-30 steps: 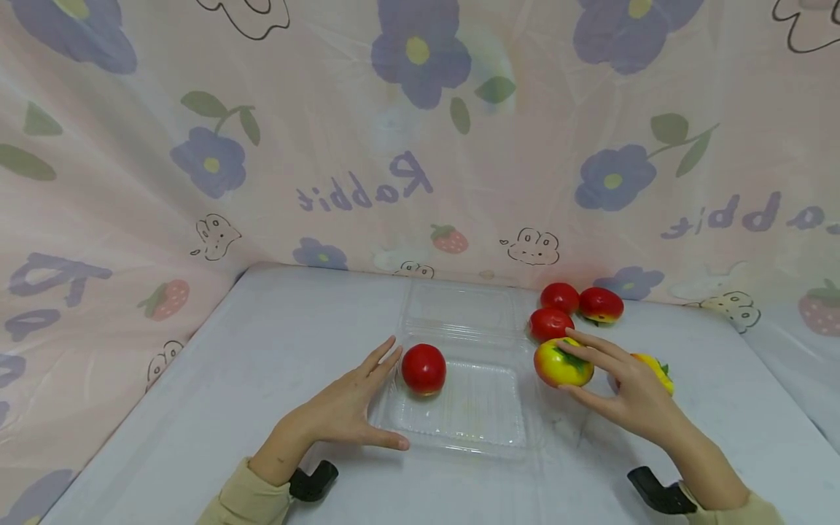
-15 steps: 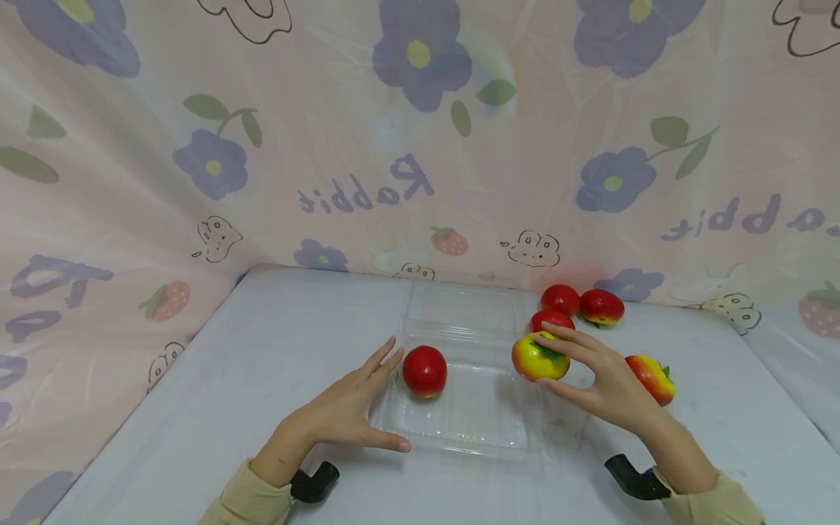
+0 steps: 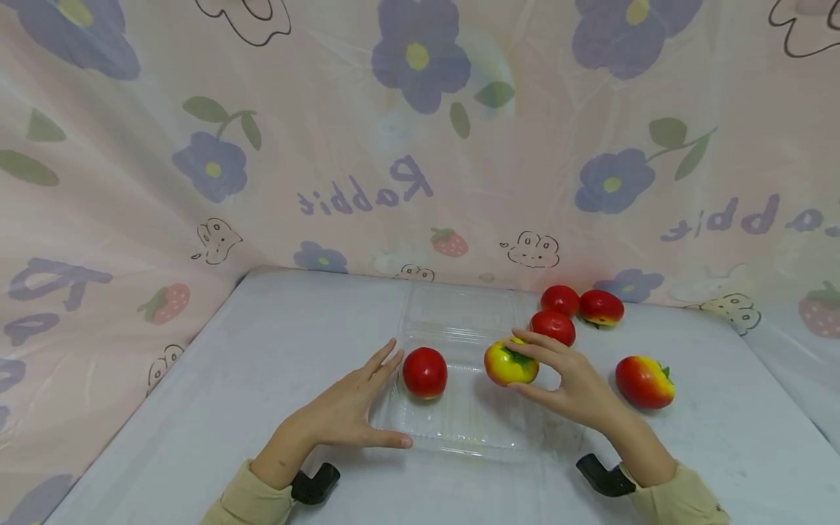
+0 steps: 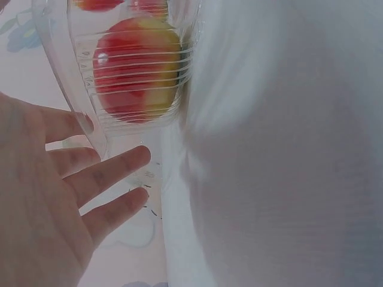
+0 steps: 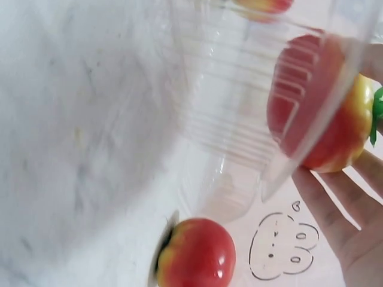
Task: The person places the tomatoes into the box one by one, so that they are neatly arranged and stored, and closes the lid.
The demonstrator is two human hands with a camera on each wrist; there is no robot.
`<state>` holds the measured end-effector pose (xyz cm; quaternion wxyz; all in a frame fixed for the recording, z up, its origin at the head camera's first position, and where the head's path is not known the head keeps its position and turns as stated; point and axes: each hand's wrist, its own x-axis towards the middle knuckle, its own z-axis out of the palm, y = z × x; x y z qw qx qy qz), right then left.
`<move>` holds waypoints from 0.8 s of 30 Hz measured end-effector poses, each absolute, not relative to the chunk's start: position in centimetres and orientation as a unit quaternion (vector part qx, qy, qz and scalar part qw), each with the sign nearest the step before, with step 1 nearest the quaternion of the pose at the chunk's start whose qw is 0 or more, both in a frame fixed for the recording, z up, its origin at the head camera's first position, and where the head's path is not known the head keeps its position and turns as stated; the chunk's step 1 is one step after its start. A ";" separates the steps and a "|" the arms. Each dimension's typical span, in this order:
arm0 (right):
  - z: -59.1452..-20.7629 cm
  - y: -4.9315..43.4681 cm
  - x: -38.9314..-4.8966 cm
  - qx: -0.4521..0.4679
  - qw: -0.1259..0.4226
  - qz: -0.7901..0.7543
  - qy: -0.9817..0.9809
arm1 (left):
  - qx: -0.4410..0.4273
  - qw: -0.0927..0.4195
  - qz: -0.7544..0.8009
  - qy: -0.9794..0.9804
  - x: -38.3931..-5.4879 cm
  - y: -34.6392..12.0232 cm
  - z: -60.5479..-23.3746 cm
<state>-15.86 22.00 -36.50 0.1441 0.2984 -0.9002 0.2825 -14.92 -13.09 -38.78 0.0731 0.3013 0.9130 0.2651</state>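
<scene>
My right hand [image 3: 567, 383] grips a red-and-yellow artificial persimmon [image 3: 500, 370] between thumb and fingers, its green leafy cap turned toward the palm. It is held over the right part of a clear plastic clamshell box [image 3: 469, 450]. In the right wrist view, the box wall partly covers the held persimmon [image 5: 347, 122]. A red persimmon [image 3: 425, 373] sits in the box's left side. Beside that side my left hand [image 3: 348, 412] is spread, thumb near the front corner. In the left wrist view, its straight fingers [image 4: 116, 170] lie close to the box rim, with nothing held.
The box's lid [image 3: 462, 310] lies folded back behind it. Several more persimmons are on the white table [image 3: 308, 328]: a cluster of red ones [image 3: 553, 328] at back right and a red-and-yellow one [image 3: 644, 382] at right. A patterned curtain [image 3: 341, 146] hangs behind.
My right hand has carried the persimmon leftward from beside the box to above its right part, uncovering the persimmon on the right. My left hand stays in place.
</scene>
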 end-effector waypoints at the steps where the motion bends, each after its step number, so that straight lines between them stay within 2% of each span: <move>1: -36.5 21.8 -15.9 0.299 0.139 0.286 -0.900 | 0.302 0.072 0.266 0.913 -14.9 -13.1 -38.8; 24: -37.8 19.8 -17.1 0.309 0.096 0.303 -0.896 | 0.301 0.076 0.280 0.909 -15.0 -13.0 -38.7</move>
